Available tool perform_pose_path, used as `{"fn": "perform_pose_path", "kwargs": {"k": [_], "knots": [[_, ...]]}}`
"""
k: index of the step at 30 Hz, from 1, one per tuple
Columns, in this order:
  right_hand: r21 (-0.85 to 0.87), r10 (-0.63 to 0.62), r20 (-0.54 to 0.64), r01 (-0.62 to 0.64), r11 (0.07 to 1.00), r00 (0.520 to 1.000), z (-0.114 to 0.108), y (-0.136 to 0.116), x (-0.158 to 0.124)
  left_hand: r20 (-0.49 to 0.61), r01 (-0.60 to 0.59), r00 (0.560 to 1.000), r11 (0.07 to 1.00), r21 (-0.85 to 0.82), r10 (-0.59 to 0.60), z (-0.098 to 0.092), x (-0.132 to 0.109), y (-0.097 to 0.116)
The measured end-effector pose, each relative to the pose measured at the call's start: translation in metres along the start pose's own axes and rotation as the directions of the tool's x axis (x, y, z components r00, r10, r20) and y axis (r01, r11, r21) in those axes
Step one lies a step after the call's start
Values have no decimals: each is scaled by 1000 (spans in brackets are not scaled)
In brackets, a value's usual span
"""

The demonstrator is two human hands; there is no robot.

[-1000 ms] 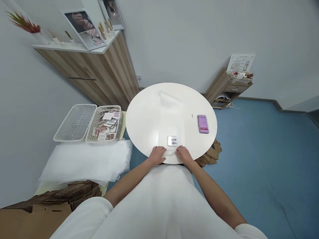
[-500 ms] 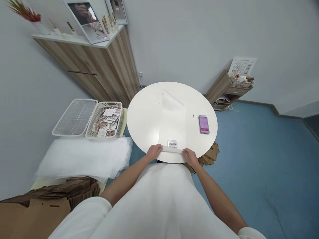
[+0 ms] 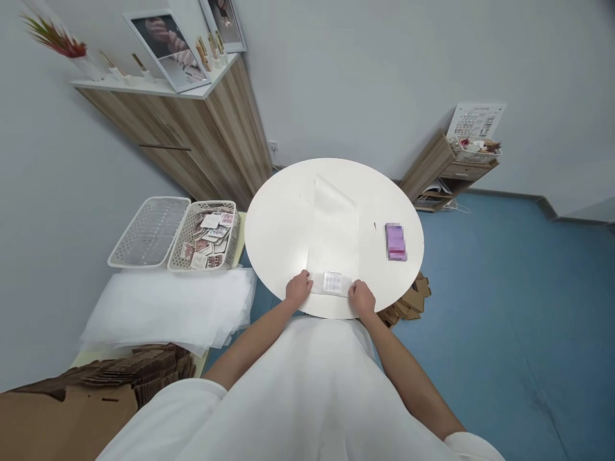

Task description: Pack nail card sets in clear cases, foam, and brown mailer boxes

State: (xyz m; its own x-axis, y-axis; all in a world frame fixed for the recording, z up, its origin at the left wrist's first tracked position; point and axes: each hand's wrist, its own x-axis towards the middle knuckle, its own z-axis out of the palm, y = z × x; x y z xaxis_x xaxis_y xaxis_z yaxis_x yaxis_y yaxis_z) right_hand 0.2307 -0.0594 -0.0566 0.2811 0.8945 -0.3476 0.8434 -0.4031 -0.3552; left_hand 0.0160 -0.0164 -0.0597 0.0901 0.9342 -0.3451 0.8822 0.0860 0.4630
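Note:
A long translucent white packing sheet (image 3: 335, 234) lies on the round white table (image 3: 276, 230); its far corner is folded over. At the near end, its edge is folded up over a small clear case (image 3: 332, 282), which shows hazily through the layer. My left hand (image 3: 298, 288) closes on the left end of that fold. On the right end, my right hand (image 3: 361, 297) pinches the fold with its fingers curled in.
A pixelated purple packet (image 3: 396, 242) and a small dark bit (image 3: 375, 226) lie on the table's right side. To the left stand a basket of cards (image 3: 204, 237), an empty-looking basket (image 3: 150, 232), stacked white sheets (image 3: 168, 307) and brown cardboard (image 3: 72, 410). Folded boxes (image 3: 408, 301) sit below right.
The near edge of the sheet has gone forward over the clear case, which was uncovered before. Both hands have shifted slightly with it, and the view has tilted a little.

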Motion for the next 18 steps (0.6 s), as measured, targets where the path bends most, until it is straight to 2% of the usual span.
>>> {"fn": "perform_pose_path", "kwargs": {"k": [3, 5, 8, 11, 13, 15, 18], "knots": [[-37, -13, -44, 12, 999, 999, 5, -1, -1, -69, -67, 995, 991, 115, 75, -1, -2, 3], [-66, -44, -126, 36, 997, 991, 7, 0, -2, -132, -143, 976, 969, 203, 172, -2, -3, 5], [-181, -218, -229, 178, 967, 949, 11, -2, -3, -121, -328, 915, 884, 333, 384, -4, -2, 8], [-311, -496, -142, 437, 844, 856, 13, -4, -1, 2, -525, 820, 750, 403, 573, -5, 1, 14], [-356, -614, -62, 557, 750, 787, 12, -5, 0, 79, -607, 766, 677, 416, 638, -7, 2, 17], [-371, -664, -8, 614, 697, 748, 9, -5, 0, 132, -652, 732, 632, 419, 668, -9, 3, 19], [-352, -690, 70, 665, 659, 721, 2, -4, 0, 193, -700, 696, 594, 397, 691, -11, 4, 20]]}}
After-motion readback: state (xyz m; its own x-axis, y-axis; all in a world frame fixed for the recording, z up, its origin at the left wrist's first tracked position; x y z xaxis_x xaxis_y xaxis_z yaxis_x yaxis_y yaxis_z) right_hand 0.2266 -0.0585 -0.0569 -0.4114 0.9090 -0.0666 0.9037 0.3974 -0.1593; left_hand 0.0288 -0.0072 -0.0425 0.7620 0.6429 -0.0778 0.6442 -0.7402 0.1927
